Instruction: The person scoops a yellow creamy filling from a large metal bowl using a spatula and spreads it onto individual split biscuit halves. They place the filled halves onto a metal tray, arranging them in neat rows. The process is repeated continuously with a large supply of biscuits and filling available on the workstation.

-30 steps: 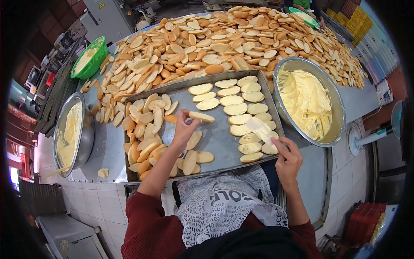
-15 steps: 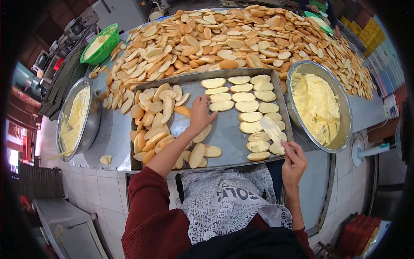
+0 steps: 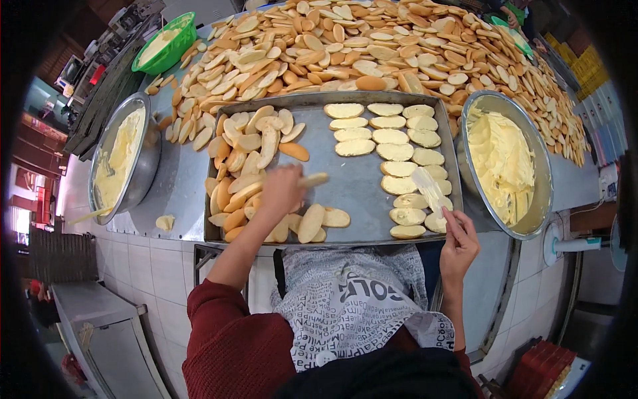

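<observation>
My left hand (image 3: 284,189), slightly blurred, grips one end of an oval bread slice (image 3: 314,179) above the left-middle of the metal tray (image 3: 345,189). In my right hand (image 3: 458,247) is a pale, flat spatula (image 3: 428,187), smeared with cream. Its blade lies over the slices at the tray's right side. Rows of cream-coated bread slices (image 3: 395,151) lie there, while plain slices (image 3: 246,189) heap up along the left side. Several plain slices (image 3: 311,223) lie near the front edge.
A large pile of bread slices (image 3: 332,50) covers the table behind the tray. Metal bowls of yellow cream flank it, one right (image 3: 502,166) and one left (image 3: 123,159). A green basin (image 3: 166,50) stands at the back left. Another person's hand (image 3: 513,21) shows far right.
My left hand has moved left and toward me from the coated rows, and now holds a bread slice. My right hand stays near the tray's right side with the spatula. The view has shifted slightly.
</observation>
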Action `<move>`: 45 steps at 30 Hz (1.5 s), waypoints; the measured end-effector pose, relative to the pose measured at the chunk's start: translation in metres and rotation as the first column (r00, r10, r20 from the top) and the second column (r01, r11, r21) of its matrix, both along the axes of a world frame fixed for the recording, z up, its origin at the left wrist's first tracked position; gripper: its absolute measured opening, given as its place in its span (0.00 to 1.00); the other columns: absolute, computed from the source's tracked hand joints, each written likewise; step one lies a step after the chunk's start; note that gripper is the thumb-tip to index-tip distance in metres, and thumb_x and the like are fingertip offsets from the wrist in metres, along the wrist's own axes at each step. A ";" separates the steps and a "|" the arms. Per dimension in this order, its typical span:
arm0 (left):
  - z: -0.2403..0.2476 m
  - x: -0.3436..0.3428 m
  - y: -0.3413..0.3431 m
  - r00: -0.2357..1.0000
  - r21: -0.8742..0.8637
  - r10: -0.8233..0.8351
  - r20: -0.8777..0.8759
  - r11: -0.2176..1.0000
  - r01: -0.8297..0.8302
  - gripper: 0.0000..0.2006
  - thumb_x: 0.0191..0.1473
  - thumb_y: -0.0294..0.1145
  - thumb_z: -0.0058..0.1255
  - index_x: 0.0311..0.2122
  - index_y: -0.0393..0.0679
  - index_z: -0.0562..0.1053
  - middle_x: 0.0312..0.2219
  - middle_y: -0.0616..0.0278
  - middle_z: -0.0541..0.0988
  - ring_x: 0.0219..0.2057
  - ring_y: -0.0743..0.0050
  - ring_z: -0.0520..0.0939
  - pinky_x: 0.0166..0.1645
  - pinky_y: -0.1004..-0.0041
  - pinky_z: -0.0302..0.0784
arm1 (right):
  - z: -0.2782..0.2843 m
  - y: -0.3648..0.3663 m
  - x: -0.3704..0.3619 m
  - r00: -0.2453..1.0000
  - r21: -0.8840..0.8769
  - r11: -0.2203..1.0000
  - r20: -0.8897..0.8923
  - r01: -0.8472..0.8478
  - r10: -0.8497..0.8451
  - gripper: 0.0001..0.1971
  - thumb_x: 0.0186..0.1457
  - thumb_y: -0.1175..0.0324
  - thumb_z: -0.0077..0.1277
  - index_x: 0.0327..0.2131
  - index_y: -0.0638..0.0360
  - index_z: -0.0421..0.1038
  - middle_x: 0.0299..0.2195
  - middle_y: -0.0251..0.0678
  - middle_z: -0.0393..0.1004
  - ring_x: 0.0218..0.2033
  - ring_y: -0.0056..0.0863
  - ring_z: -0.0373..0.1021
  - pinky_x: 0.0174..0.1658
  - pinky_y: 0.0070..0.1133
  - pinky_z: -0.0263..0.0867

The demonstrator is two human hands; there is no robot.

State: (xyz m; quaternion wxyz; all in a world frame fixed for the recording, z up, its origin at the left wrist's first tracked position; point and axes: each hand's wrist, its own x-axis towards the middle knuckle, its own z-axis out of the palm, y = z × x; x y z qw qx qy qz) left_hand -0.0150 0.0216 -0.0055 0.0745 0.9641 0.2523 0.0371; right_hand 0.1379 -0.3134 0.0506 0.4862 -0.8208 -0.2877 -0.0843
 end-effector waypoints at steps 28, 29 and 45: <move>0.005 0.006 0.006 0.973 0.003 -0.230 0.016 0.973 0.230 0.17 0.42 0.32 0.61 0.39 0.45 0.71 0.34 0.58 0.74 0.41 0.58 0.74 0.48 0.60 0.66 | 0.004 -0.004 0.000 0.997 0.066 0.998 -0.076 -0.009 0.014 0.19 0.50 0.87 0.48 0.42 0.56 0.78 0.35 0.33 0.73 0.33 0.19 0.67 0.34 0.14 0.62; 0.008 0.009 0.008 0.976 0.013 -0.218 0.016 0.976 0.217 0.16 0.42 0.31 0.60 0.38 0.44 0.70 0.34 0.57 0.74 0.41 0.56 0.74 0.48 0.60 0.67 | 0.004 -0.005 0.000 0.994 0.082 0.997 -0.112 -0.007 0.016 0.18 0.50 0.87 0.48 0.42 0.57 0.78 0.35 0.33 0.73 0.34 0.19 0.67 0.35 0.14 0.62; 0.053 0.071 -0.068 0.823 -0.837 0.523 0.219 -0.333 0.434 0.19 0.63 0.49 0.35 0.53 0.50 0.58 0.45 0.56 0.71 0.38 0.72 0.74 0.39 0.76 0.70 | 0.008 0.016 -0.002 0.614 0.452 0.892 -0.704 0.002 0.356 0.14 0.56 0.76 0.49 0.47 0.65 0.72 0.39 0.33 0.76 0.25 0.11 0.62 0.24 0.10 0.54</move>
